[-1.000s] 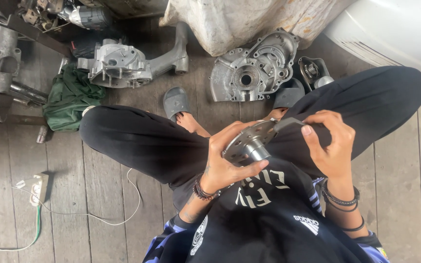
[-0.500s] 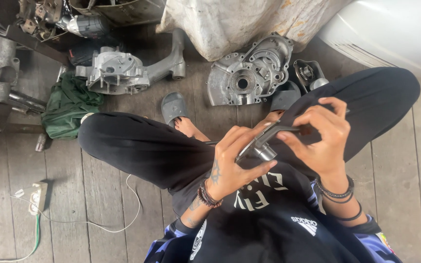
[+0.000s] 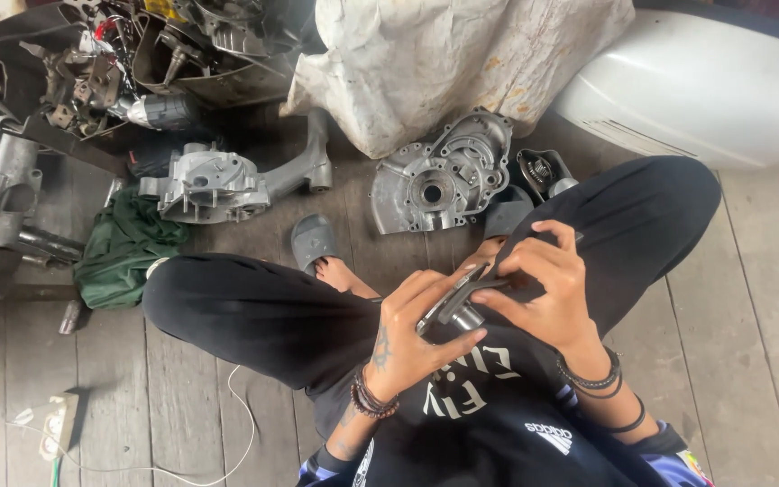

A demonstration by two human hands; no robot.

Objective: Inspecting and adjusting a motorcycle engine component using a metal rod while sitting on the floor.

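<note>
While the person sits cross-legged on the wooden floor (image 3: 750,298), both hands work on one small metal part (image 3: 455,307) held over the lap. The left hand (image 3: 416,338) is closed around the part from below, with the thumb pressed under it and the fingers curled over its top. The right hand (image 3: 543,289) is closed too, pinching the dark upper edge of the same part with its fingertips. The part looks grey and shiny, with a round end that points down toward the black shirt. It is too small and too covered to say just what kind of piece it is.

The work in hand seems to be turning or checking this part up close, so it looks like the middle of a small fitting or cleaning job. A next move would need a firm hold from the left hand, so the right hand can twist or pull with care and not let the piece slip.

On the floor ahead lie a big grey engine cover (image 3: 444,176), a second metal casing (image 3: 214,185), a green cloth (image 3: 123,248) and a white sack (image 3: 462,63).
</note>
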